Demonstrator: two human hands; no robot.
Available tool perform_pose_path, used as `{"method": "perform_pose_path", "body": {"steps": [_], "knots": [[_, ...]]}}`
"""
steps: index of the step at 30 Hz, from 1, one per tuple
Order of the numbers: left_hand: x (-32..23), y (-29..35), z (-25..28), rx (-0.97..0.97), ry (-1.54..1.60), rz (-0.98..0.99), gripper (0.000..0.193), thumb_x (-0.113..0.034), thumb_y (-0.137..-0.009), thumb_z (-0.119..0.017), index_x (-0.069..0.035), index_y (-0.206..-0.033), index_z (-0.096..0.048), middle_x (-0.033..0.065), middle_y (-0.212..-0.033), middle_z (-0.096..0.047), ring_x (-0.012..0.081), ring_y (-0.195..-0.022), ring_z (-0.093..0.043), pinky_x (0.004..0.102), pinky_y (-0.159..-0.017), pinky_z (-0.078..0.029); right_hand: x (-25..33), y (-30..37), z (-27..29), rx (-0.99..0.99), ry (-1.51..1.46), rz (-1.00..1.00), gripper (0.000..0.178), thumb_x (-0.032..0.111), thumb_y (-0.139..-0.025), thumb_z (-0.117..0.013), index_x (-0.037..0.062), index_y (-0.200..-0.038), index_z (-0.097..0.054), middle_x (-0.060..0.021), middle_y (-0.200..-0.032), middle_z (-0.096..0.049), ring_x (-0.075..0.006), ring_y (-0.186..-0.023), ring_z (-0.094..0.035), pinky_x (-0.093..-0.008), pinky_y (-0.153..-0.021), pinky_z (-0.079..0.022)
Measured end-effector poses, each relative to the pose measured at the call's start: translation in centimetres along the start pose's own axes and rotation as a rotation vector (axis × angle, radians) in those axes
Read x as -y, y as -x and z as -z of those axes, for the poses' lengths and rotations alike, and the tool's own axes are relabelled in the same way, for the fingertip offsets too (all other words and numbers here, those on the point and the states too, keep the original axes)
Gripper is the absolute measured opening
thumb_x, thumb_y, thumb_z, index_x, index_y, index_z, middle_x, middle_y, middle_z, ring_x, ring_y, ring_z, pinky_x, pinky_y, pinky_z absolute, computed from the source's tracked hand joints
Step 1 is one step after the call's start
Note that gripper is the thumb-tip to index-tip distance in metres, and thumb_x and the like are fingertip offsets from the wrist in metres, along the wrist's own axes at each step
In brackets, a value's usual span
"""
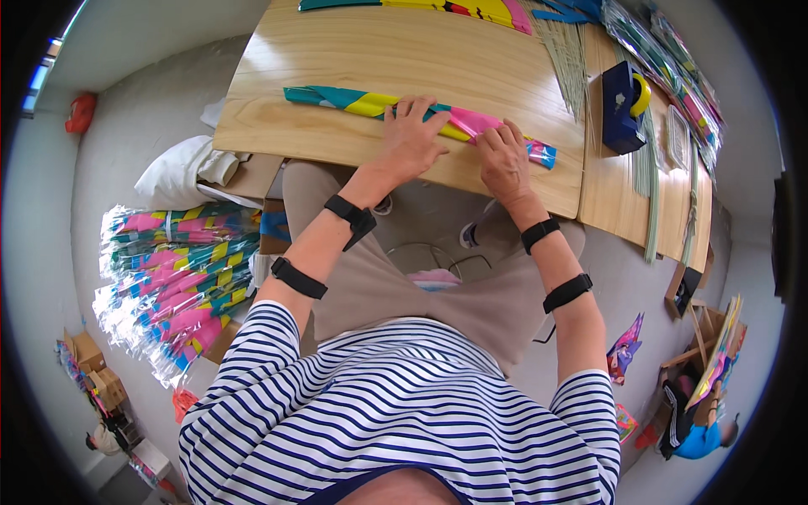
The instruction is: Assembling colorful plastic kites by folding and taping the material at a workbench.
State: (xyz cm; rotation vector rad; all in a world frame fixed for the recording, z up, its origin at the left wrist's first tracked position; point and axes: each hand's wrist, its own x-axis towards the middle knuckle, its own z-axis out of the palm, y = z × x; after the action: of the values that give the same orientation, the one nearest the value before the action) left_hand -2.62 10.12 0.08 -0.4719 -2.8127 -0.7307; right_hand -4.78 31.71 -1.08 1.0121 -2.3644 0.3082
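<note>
A long, narrow rolled-up kite (362, 103) in teal, yellow, pink and blue lies slantwise across the wooden table, its right end nearer me. My left hand (411, 139) bends over its middle, fingertips on the roll and thumb toward the table's near edge. Further right, my right hand (502, 160) has its fingers curled round the pink part, close to the blue right end. Both palms hide part of the roll, and what lies under them cannot be seen.
Another bright kite piece (454, 7) lies at the table's far edge. On the right are thin sticks (562, 63), a blue tape dispenser (621, 109) and a clear plastic box (676, 139). Wrapped bundles (181, 278) are piled at left. Another person (703, 433) handles a colourful piece at lower right.
</note>
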Motion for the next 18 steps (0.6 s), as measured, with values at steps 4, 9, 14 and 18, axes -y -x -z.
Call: {"method": "perform_pose_path", "body": {"steps": [4, 9, 14, 18], "knots": [[-0.5, 0.2, -0.2, 0.043, -0.059, -0.042, 0.052, -0.026, -0.078, -0.080, -0.019, -0.127, -0.063, 0.0090, -0.138, -0.050, 0.0353, -0.131, -0.041, 0.0630, -0.106, -0.032, -0.3, -0.3, -0.4, 0.067, -0.018, -0.036, 0.009, 0.005, -0.075, -0.060, 0.0048, -0.083, -0.062, -0.0109, -0.086, -0.055, -0.0306, -0.091, -0.056, -0.0485, -0.108, -0.042], [-0.6, 0.4, -0.6, 0.051, -0.123, -0.051, 0.048, -0.027, -0.081, -0.077, -0.021, -0.127, -0.064, 0.0083, -0.138, -0.050, 0.0337, -0.132, -0.040, 0.0673, -0.105, -0.031, 0.3, -0.2, -0.2, 0.051, -0.016, -0.082, 0.009, 0.003, -0.074, -0.059, 0.0048, -0.083, -0.060, -0.0119, -0.087, -0.055, -0.0321, -0.094, -0.057, -0.0489, -0.103, -0.044], [-0.5, 0.3, -1.0, 0.028, -0.109, -0.028, 0.041, -0.025, -0.083, -0.075, -0.020, -0.123, -0.067, 0.0079, -0.137, -0.051, 0.0326, -0.132, -0.040, 0.0663, -0.105, -0.029, 0.3, 0.1, -0.3, 0.012, 0.013, -0.107, 0.008, 0.006, -0.076, -0.061, 0.0076, -0.084, -0.062, -0.0084, -0.087, -0.056, -0.0288, -0.093, -0.058, -0.0507, -0.101, -0.044], [-1.2, 0.1, -1.1, -0.034, -0.157, -0.035, 0.035, -0.021, -0.081, -0.076, -0.016, -0.115, -0.069, 0.0082, -0.134, -0.054, 0.0319, -0.130, -0.043, 0.0642, -0.107, -0.027, 0.5, 0.1, -0.5, 0.033, 0.047, -0.092, 0.008, 0.008, -0.076, -0.061, 0.0077, -0.084, -0.063, -0.0080, -0.087, -0.056, -0.0281, -0.092, -0.058, -0.0506, -0.101, -0.045]]}}
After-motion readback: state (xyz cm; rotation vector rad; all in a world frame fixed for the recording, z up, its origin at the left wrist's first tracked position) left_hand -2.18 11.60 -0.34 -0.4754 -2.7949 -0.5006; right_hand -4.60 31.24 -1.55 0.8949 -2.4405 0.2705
